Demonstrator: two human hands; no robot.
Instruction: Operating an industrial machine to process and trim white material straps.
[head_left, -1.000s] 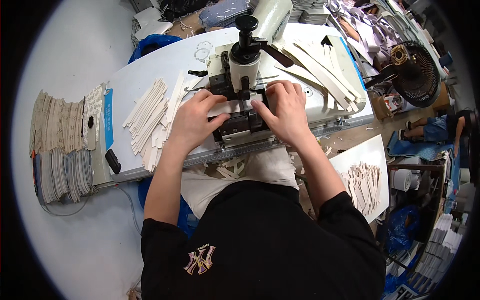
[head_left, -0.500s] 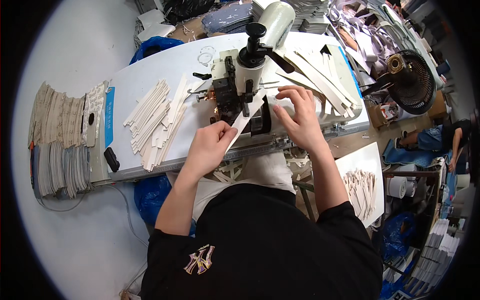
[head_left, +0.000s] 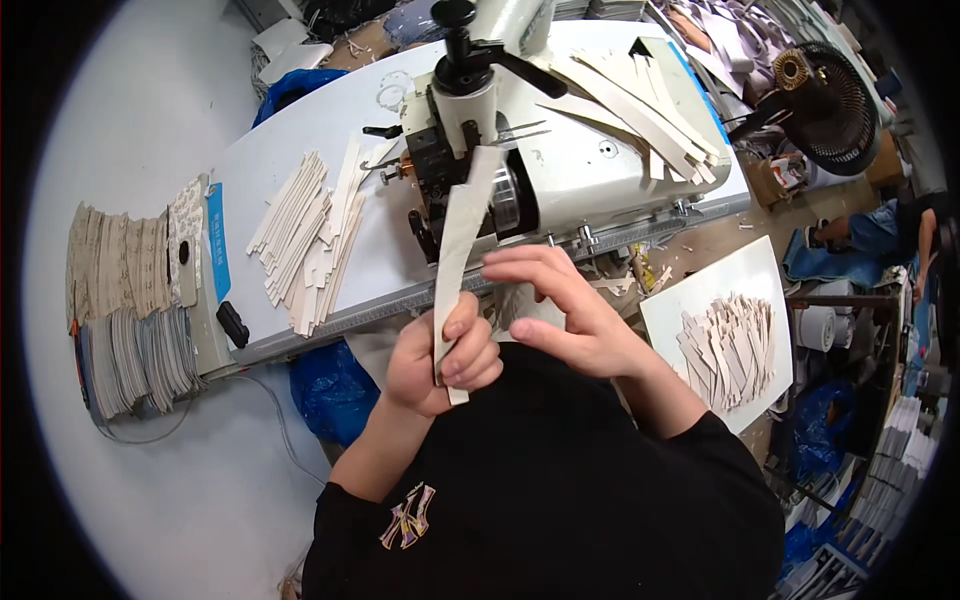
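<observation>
My left hand [head_left: 447, 355] is closed round the lower end of a cream-white strip [head_left: 462, 235], which stands up in front of the machine. Just right of it my right hand [head_left: 570, 312] is held with fingers apart and nothing in them. Behind the strip is a bench machine [head_left: 465, 105] with a black knob on top and a dark metal head; the strip covers part of the head. Several similar strips lie in a pile [head_left: 305, 235] on the white table to the left. More long strips [head_left: 650, 110] rest on the machine's pale bed to the right.
A board [head_left: 665, 300] at my right carries a heap of short strips [head_left: 730, 350]. Stacks of beige and grey sheets [head_left: 120, 260] stand at the left table end. A black fan [head_left: 825, 110] is at far right. Another person [head_left: 880, 240] sits beyond.
My left hand has drawn the strip back from the machine head toward me and now grips it upright in a fist. My right hand has come down and left, off the machine bed.
</observation>
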